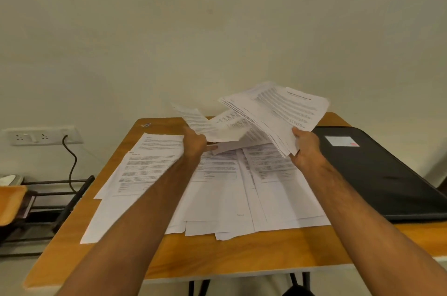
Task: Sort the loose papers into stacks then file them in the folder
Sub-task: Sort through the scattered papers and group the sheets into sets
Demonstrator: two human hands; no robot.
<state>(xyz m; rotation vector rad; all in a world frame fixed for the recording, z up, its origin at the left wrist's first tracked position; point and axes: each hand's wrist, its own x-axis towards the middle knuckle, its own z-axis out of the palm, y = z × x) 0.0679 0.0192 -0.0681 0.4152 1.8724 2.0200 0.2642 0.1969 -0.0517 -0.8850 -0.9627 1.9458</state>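
Note:
Loose printed papers lie spread over the middle of a wooden table. My right hand grips a thick fanned bundle of sheets, lifted above the far side of the table. My left hand holds a few more raised sheets at their lower edge, beside that bundle. A black folder lies closed on the table's right side, with a white label on its cover.
The table stands against a plain wall. To the left are a wall socket panel with a black cable, a dark metal rack and an orange tray. Bare wood shows along the table's front edge.

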